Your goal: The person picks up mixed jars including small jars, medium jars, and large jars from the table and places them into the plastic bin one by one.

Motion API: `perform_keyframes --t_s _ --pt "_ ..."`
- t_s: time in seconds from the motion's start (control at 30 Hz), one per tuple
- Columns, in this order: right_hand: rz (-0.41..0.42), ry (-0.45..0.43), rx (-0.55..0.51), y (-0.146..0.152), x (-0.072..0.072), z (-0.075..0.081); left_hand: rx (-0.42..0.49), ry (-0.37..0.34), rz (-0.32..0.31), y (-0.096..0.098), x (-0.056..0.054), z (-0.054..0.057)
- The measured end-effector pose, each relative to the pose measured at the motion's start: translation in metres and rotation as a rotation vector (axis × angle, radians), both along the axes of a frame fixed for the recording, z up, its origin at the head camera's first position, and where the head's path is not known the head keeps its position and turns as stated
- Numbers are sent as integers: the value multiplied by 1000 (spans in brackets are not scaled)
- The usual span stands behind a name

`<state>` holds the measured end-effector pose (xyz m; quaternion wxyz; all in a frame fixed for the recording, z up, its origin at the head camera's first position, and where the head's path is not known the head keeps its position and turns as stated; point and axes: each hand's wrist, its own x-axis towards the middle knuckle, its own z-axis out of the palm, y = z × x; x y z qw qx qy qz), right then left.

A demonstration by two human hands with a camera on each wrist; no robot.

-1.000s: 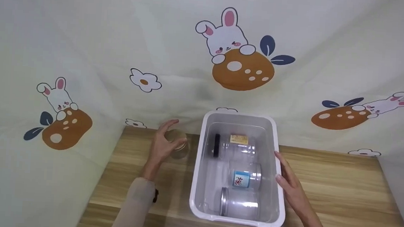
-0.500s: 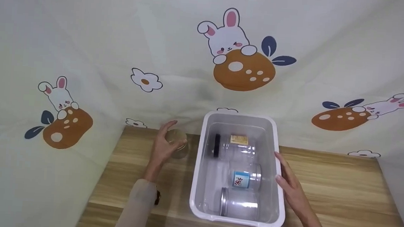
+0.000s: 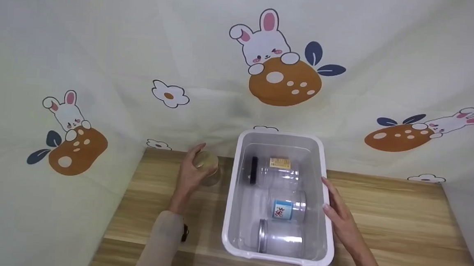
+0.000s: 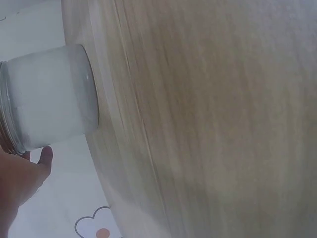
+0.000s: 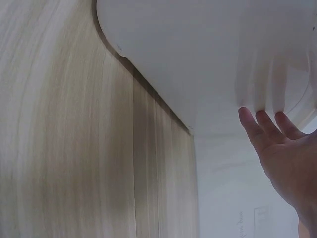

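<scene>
A clear jar [image 3: 211,179] stands upright on the table, left of a white plastic bin. My left hand [image 3: 190,174] curves round the jar's top, thumb on the near side and fingers on the far side. In the left wrist view, the jar's [image 4: 52,96] base meets the wood. My right hand [image 3: 343,221] rests at the bin's right side, thumb on the rim. Straight fingertips [image 5: 247,118] touch its outer wall in the right wrist view. Inside the bin [image 3: 229,219] lie three clear jars on their sides: a black-lidded one [image 3: 275,172], a blue-labelled one [image 3: 283,210] and a silver-lidded one [image 3: 284,238].
The wood-grain table [image 3: 400,225] runs back to a cloth backdrop [image 3: 209,45] printed with rabbits, oranges and flowers. Backdrop sides also border the table at left and right. A dark band [image 3: 185,232] shows at the left sleeve's cuff.
My left fingers have drawn in closer round the clear jar's top. The right hand, the bin and the jars inside it stay where they were.
</scene>
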<state>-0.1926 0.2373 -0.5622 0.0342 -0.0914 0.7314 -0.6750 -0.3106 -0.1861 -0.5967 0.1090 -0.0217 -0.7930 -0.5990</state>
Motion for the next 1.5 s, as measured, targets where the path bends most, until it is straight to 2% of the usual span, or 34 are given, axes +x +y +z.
perform_keyframes --t_s 0.2,0.53,0.77,0.9,1.1,1.13,1.33,1.37,1.5 --pt "-7 0 0 0 -1 2 -38 -14 19 0 -1 -5" --pt "2 19 2 1 -2 0 -27 1 29 1 0 -16" --pt "36 35 -37 0 -3 -2 14 7 23 -3 1 -17" --pt "34 45 -43 -1 -2 -3 40 -15 6 -3 1 -17" --pt "28 46 -27 -2 -2 -3 59 -65 39 -1 4 -20" --pt "26 45 -25 -2 -2 -2 66 -75 38 0 6 -16" --pt "19 55 -24 -1 -2 -3 58 -86 49 3 5 -19" --pt "21 55 -24 0 -2 -3 49 -80 58 3 3 -24" --pt "5 30 -1 1 0 -3 69 -92 46 4 4 -26"
